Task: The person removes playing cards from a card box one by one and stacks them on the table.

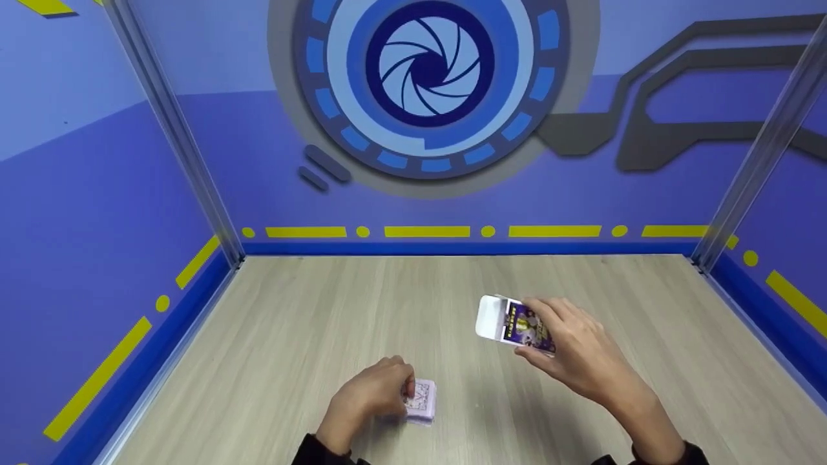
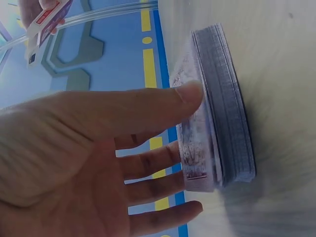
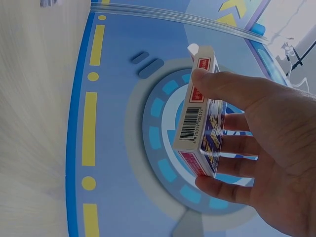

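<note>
A deck of playing cards with a patterned back lies on the table near its front. My left hand is at the deck's left side. In the left wrist view, the thumb lies against the patterned face and the other fingers reach the deck's far edge, partly hidden behind it. The top cards sit slightly out of line with those below. My right hand holds a card box above the table, thumb on one side and fingers on the other. Its white end flap stands open, pointing left. The right wrist view shows a barcode on the box.
The wood-grain table is bounded by a blue back wall and side walls with yellow markings. Metal posts stand at the back corners.
</note>
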Motion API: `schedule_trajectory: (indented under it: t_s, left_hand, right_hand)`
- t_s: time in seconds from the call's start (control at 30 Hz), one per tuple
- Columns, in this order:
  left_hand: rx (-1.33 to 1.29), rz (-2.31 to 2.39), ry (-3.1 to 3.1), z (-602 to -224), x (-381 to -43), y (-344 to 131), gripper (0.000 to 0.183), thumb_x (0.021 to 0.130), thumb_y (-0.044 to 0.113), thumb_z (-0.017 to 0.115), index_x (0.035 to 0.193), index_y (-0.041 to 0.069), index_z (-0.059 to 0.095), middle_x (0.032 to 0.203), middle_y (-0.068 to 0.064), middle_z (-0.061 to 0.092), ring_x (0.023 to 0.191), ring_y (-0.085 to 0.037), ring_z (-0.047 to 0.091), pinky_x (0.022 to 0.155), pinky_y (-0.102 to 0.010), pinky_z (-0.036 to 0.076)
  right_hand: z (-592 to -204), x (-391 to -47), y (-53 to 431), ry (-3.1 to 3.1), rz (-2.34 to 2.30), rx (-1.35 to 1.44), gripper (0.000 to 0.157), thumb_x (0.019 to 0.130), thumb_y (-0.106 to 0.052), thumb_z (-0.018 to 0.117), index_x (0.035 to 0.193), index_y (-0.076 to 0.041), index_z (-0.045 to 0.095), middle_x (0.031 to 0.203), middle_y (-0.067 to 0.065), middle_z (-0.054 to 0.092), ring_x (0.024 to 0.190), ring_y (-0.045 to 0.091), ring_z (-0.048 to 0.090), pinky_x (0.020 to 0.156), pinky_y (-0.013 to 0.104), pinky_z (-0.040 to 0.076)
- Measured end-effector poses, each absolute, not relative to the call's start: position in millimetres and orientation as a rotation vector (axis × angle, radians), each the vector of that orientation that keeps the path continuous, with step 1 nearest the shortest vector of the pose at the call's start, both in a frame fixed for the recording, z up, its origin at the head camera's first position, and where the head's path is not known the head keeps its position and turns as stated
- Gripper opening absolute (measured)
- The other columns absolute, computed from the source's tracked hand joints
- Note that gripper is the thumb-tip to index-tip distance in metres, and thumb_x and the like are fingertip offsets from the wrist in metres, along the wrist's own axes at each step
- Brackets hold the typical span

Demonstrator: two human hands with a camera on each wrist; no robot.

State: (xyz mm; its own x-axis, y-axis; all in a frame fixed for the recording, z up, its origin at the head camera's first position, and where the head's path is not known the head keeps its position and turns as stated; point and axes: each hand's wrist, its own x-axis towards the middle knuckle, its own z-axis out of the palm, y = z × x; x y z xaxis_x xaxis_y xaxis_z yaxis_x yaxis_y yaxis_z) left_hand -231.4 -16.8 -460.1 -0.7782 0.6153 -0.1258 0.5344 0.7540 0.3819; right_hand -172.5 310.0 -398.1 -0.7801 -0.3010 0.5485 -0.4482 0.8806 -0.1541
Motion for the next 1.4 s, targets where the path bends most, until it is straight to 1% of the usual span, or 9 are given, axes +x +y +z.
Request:
schedule_trajectory:
  t_s: [0.2,0.33,0.57,0.73,0.8,0.97,1.13,1.3,1.4]
  left_hand:
    - [0.841,0.453,2.71,-463,-227,-15,0.037,0.065,0.003,0.091,0.084,0.016,0.062,0.087,0.009,0.045,0.082,-0.01,0.042,0.072,-0.028,0.042]
    - [0.795,0.445,2.705,-466,-224,-11,0.045,0.064,0.008,0.095,0.089,0.016,0.059,0.089,0.007,0.044,0.083,-0.012,0.042,0.072,-0.03,0.044]
    - [0.798,0.409,2.77,-474,-222,1,0.062,0.063,0.006,0.095,0.11,0.011,0.055,0.099,-0.002,0.051,0.092,-0.019,0.049,0.081,-0.039,0.052]
    - [0.773,0.407,2.785,-474,-223,4,0.076,0.062,0.002,0.092,0.128,0.009,0.057,0.108,-0.007,0.057,0.102,-0.023,0.054,0.09,-0.042,0.053]
    - [0.781,0.384,2.785,-473,-223,4,0.074,0.063,0.002,0.092,0.129,0.007,0.059,0.109,-0.007,0.057,0.103,-0.023,0.054,0.092,-0.041,0.053]
    - [0.81,0.33,2.783,-473,-223,4,0.06,0.067,0.004,0.09,0.122,0.005,0.065,0.103,-0.004,0.055,0.096,-0.019,0.051,0.089,-0.039,0.052]
    - [0.809,0.323,2.768,-471,-223,3,0.062,0.068,0.006,0.091,0.125,0.007,0.065,0.105,-0.004,0.055,0.098,-0.019,0.05,0.091,-0.039,0.052]
    - [0.78,0.364,2.751,-467,-224,0,0.077,0.066,0.013,0.095,0.135,0.009,0.061,0.118,-0.006,0.056,0.111,-0.022,0.053,0.101,-0.045,0.05]
    - [0.8,0.44,2.763,-462,-224,-1,0.08,0.072,0.023,0.094,0.141,0.008,0.057,0.134,-0.011,0.055,0.127,-0.029,0.051,0.108,-0.051,0.045]
  right_hand:
    - [-398,-172,309,-2.536,0.375,0.54,0.07,0.078,-0.033,0.092,0.135,-0.007,0.062,0.12,0.009,0.066,0.101,0.024,0.063,0.078,0.045,0.055]
    - [-399,-172,309,-2.546,0.368,0.539,0.07,0.078,-0.034,0.092,0.136,-0.007,0.062,0.121,0.01,0.066,0.103,0.025,0.064,0.079,0.046,0.056]
    - [-399,-172,308,-2.561,0.368,0.54,0.07,0.079,-0.034,0.091,0.136,-0.007,0.062,0.122,0.009,0.066,0.103,0.025,0.063,0.081,0.046,0.055]
    - [-400,-172,308,-2.559,0.364,0.543,0.069,0.079,-0.034,0.091,0.135,-0.007,0.062,0.122,0.009,0.066,0.103,0.025,0.064,0.081,0.046,0.056]
    - [-400,-172,307,-2.56,0.365,0.543,0.069,0.079,-0.034,0.091,0.135,-0.007,0.062,0.122,0.01,0.066,0.103,0.026,0.064,0.081,0.047,0.056]
    - [-400,-172,306,-2.571,0.369,0.536,0.069,0.079,-0.035,0.091,0.135,-0.007,0.062,0.123,0.01,0.066,0.104,0.026,0.064,0.082,0.047,0.056]
    - [-401,-173,306,-2.57,0.363,0.543,0.069,0.079,-0.035,0.091,0.135,-0.007,0.062,0.122,0.01,0.066,0.104,0.026,0.064,0.08,0.046,0.056]
    - [-403,-174,306,-2.558,0.336,0.559,0.07,0.078,-0.036,0.091,0.135,-0.007,0.062,0.122,0.01,0.066,0.103,0.026,0.064,0.077,0.046,0.057]
    - [-405,-174,305,-2.552,0.346,0.575,0.069,0.078,-0.035,0.091,0.135,-0.007,0.062,0.123,0.01,0.066,0.104,0.027,0.064,0.077,0.047,0.057]
